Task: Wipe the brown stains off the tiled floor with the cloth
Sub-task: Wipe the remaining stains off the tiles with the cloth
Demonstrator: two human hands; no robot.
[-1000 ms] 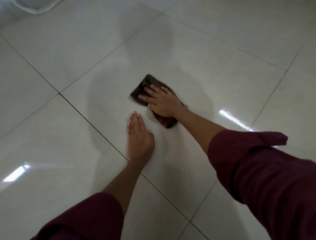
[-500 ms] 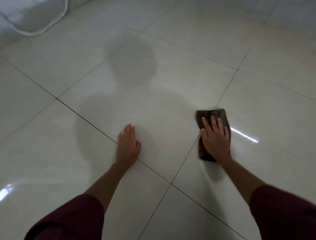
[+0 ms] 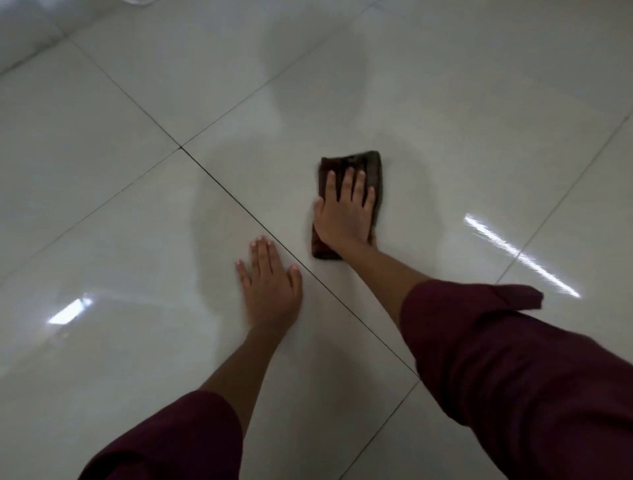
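A dark brown folded cloth (image 3: 366, 162) lies flat on the glossy pale tiled floor (image 3: 445, 120), near the middle of the view. My right hand (image 3: 344, 214) presses down on the cloth with fingers spread, covering most of it. My left hand (image 3: 270, 284) rests flat on the floor just left of a dark grout line (image 3: 219, 185), palm down, holding nothing. I can make out no brown stains on the tiles around the cloth. Both arms wear maroon sleeves.
Dark grout lines cross the floor diagonally. Bright light reflections show on the tiles at the right (image 3: 520, 255) and lower left (image 3: 70, 310). A white object's edge (image 3: 137, 1) peeks in at the top left.
The cloth under my right hand has slid back to the left across the tile, close to my left hand. The left hand has stayed planted on the floor.
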